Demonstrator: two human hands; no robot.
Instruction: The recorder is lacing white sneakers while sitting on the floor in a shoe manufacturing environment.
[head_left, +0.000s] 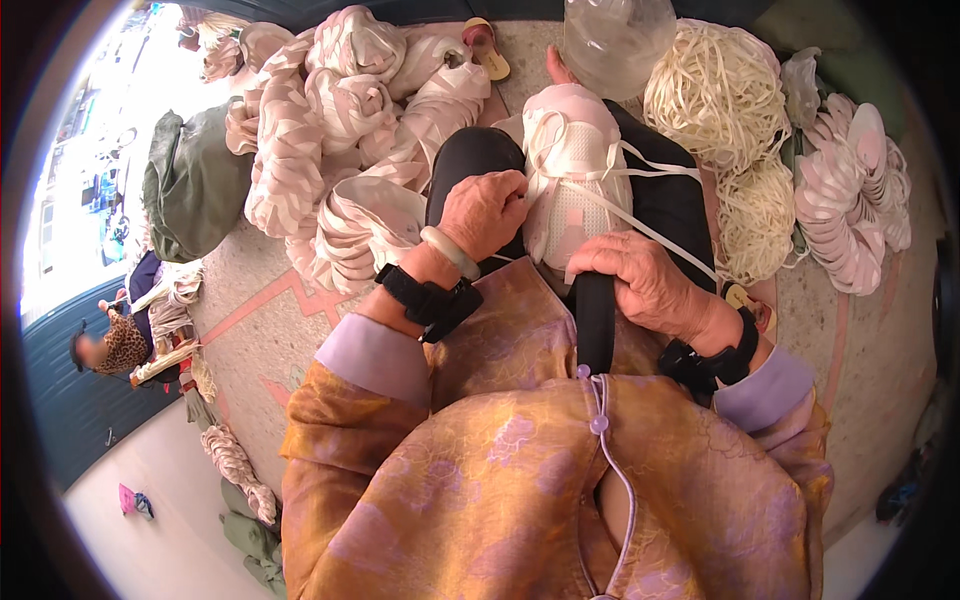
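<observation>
On my lap, between my dark-trousered knees, lies a white and pale-pink shoe upper (574, 215) with a mesh surface. A white shoelace (640, 222) is threaded through it; loops of it lie at the far end and lengths stretch to the right. My left hand (485, 212) is closed beside the upper's left edge, fingertips pinched; what they hold is hidden. My right hand (650, 285) curls over the upper's near end with bent fingers, apparently gripping its edge. Just below that hand, a black strap (595, 325) hangs down over my patterned clothing.
Piles of pink-white shoe parts (290, 150) lie to the left beside a dark green sack (195, 180). At the right are heaped cream laces (715, 95), more stacked pink pieces (850, 200) and a clear plastic bag (620, 45). Another person (125, 335) sits farther left.
</observation>
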